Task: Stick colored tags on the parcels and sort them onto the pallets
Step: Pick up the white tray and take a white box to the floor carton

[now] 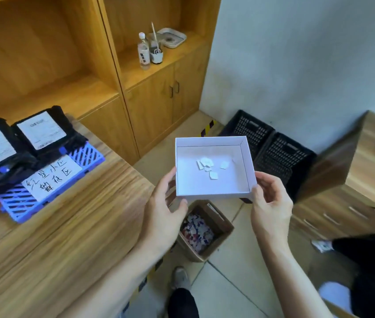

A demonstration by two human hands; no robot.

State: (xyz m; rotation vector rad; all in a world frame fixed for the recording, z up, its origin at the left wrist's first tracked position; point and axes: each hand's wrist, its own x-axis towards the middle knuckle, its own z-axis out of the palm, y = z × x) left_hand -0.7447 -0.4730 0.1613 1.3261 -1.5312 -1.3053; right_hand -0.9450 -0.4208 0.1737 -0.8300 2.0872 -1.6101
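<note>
White tray [214,189] (paper scraps inside) held two-handed.

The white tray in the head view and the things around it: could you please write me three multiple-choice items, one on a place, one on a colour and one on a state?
1. Where is the white tray?
A. On the wooden table
B. In the air above the cardboard box
C. On the cabinet shelf

2. What colour is the pallet under the black parcels?
A. Blue-purple
B. Red
C. Green

3. How is the tray held?
A. By the left hand alone
B. By nobody
C. By both hands at its near corners

Answers:
1 B, the tray hangs over the cardboard box on the floor, beside the wooden table.
2 A, its grid shows blue-purple.
3 C, the left hand and the right hand each grip a corner.
</note>
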